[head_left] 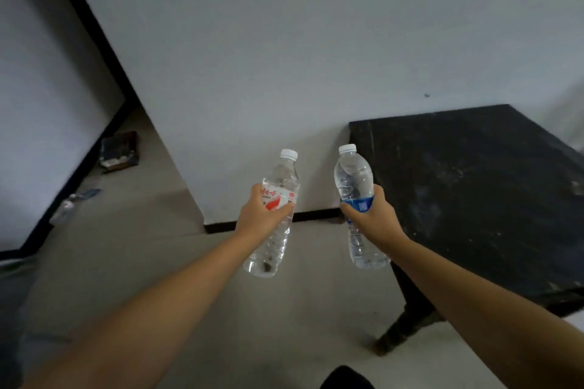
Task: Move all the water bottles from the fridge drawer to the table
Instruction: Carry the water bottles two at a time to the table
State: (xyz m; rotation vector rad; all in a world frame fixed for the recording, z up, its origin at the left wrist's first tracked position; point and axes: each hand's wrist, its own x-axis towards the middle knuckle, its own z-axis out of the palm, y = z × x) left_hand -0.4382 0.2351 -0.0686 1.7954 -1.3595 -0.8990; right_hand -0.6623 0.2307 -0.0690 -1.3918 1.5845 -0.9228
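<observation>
I am holding two water bottles up in the air, one in each hand. My left hand (264,215) wraps around the bottle with the red label (274,215), fingers curled round its middle. My right hand (373,218) wraps around the bottle with the blue label (358,208) the same way. Neither bottle is on the black table (474,186) yet; the blue one hangs just by its near left edge, and the red one is over the floor (126,262). I think the next job is to carry both over the table top and set them down. To do it well, I should keep them straight up, put each bottom down flat, and only then let go, so they don't tip. Both bottles stand almost upright, long way up and down, white caps on top, leaning a bit.
</observation>
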